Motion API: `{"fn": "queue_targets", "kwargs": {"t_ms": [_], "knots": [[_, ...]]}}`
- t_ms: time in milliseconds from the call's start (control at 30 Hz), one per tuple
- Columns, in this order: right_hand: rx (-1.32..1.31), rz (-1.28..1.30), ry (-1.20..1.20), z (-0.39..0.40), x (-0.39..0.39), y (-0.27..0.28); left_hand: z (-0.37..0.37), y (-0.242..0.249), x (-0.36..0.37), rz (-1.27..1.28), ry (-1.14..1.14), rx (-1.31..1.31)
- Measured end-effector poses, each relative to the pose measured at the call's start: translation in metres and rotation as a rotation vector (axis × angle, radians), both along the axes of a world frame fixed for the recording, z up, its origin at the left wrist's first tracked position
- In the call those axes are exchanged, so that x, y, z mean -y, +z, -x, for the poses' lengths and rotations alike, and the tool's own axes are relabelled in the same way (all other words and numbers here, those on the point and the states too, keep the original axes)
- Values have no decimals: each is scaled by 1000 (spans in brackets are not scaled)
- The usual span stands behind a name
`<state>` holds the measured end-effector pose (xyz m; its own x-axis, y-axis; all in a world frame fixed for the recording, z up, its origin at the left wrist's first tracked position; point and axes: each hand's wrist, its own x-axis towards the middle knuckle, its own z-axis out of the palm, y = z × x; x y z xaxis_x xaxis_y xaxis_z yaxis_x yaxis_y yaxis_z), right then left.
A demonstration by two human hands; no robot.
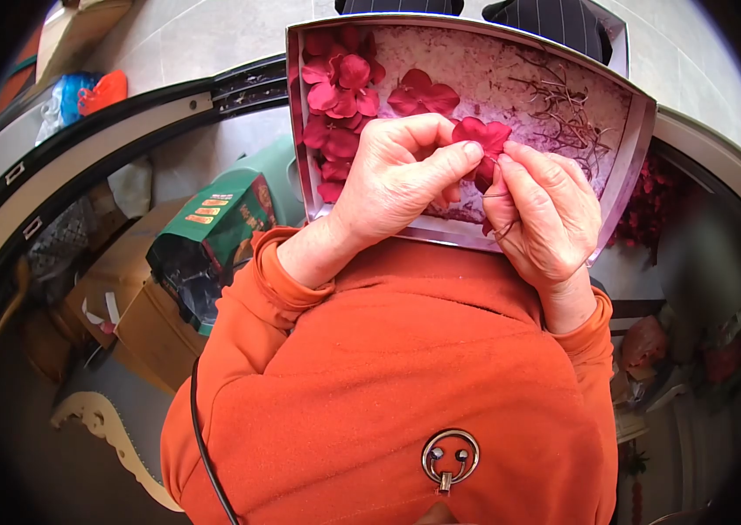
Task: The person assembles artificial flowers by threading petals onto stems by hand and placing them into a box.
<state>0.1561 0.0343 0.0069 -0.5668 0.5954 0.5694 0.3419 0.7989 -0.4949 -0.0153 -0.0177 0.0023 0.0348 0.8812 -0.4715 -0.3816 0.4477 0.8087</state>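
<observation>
My left hand (407, 173) pinches the edge of a red artificial flower (481, 138) between thumb and forefinger. My right hand (548, 208) is closed at the flower's other side, its fingertips pressed together near the flower's centre. A thin dark stem shows by the right fingers. Both hands are over a shallow box (646, 131) with a mottled pink inside. Red blossoms (340, 83) are heaped along the box's left side, and a single blossom (423, 93) lies just beyond my left hand. Thin brown stems (563, 101) lie tangled on the right.
A green bag (221, 214) stands on the left, by a cardboard box (147, 306). Farther left are an orange-red plastic bag (103, 93) and a dark-edged sliding door track (81, 131). More dark red flowers (655, 197) are at the right, below the box.
</observation>
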Motion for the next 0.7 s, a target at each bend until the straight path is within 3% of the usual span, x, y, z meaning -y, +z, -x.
{"fn": "queue_targets", "kwargs": {"t_ms": [700], "knots": [[13,73,-12,1,3,0,-3,4,-2,12,18,8]]}}
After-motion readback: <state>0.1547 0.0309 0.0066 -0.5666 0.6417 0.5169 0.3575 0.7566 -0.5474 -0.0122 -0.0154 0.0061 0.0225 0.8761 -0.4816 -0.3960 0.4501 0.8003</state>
